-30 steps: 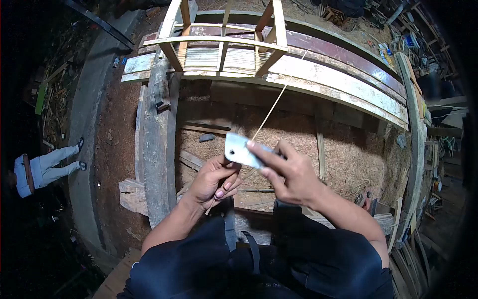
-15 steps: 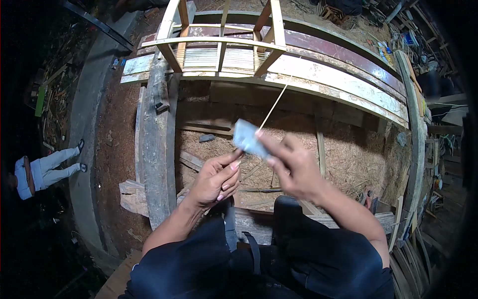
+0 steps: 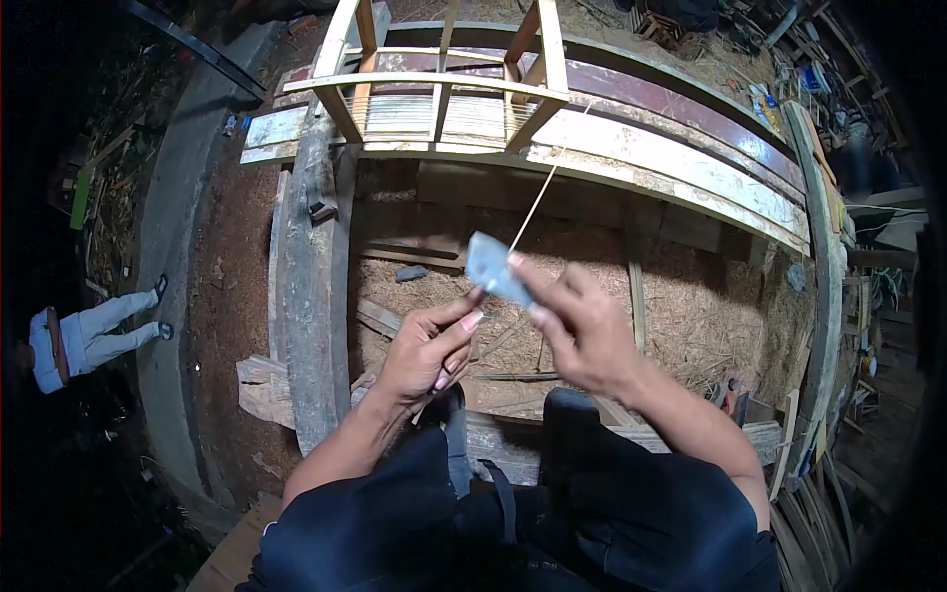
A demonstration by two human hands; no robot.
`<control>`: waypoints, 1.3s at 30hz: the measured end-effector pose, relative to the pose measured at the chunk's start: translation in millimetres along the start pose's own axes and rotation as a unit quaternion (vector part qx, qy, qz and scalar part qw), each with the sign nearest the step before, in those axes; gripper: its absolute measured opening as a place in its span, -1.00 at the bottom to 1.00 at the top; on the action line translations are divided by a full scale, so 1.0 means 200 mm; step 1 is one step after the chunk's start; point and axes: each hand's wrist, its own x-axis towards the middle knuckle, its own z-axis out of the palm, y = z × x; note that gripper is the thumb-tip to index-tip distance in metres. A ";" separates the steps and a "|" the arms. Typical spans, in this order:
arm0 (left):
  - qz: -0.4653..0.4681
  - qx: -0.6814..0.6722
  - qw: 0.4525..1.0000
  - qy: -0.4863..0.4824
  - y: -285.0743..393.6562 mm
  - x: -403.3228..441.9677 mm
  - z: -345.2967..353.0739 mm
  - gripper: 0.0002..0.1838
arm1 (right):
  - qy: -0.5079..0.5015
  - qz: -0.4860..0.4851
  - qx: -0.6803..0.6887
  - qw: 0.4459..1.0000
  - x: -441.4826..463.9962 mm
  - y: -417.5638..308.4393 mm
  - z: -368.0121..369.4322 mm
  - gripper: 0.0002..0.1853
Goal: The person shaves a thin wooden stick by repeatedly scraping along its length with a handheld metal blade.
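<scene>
A thin pale wooden stick [image 3: 534, 209] slants from my hands up toward the white plank. My left hand [image 3: 422, 353] is closed, with thumb and fingers pinched round the near part of the stick. Closed around a flat grey-blue piece [image 3: 490, 266] is my right hand [image 3: 587, 331], just above and right of the left. The piece lies against the stick, hiding part of it; its exact kind is unclear from blur. Both hands are over the shavings-covered ground, in front of my knees.
A wooden frame [image 3: 439, 84] with thin rods stands on the white plank [image 3: 671, 173] ahead. Thick beams border the left [image 3: 314, 286] and right [image 3: 827, 296]. Shavings [image 3: 691, 296] cover the ground between. A person [image 3: 89, 335] stands at far left by a concrete strip.
The stick's far end has shifted slightly left. The grey-blue piece and right hand have moved very little; the left thumb sits a little higher.
</scene>
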 end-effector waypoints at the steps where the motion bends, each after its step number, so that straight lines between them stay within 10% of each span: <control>1: 0.002 0.014 1.000 -0.015 -0.01 0.00 -0.02 -0.63 | -0.025 -0.014 0.017 0.999 -0.03 -0.03 0.01 -0.43; 15: -0.005 -0.038 0.999 0.026 0.04 -0.01 0.04 -0.80 | 0.019 0.005 -0.006 1.000 0.02 0.01 -0.01 -0.40; 39: 0.011 0.055 0.998 0.017 0.03 -0.03 0.04 -0.51 | 0.027 0.056 -0.010 0.998 0.03 -0.02 -0.06 -0.41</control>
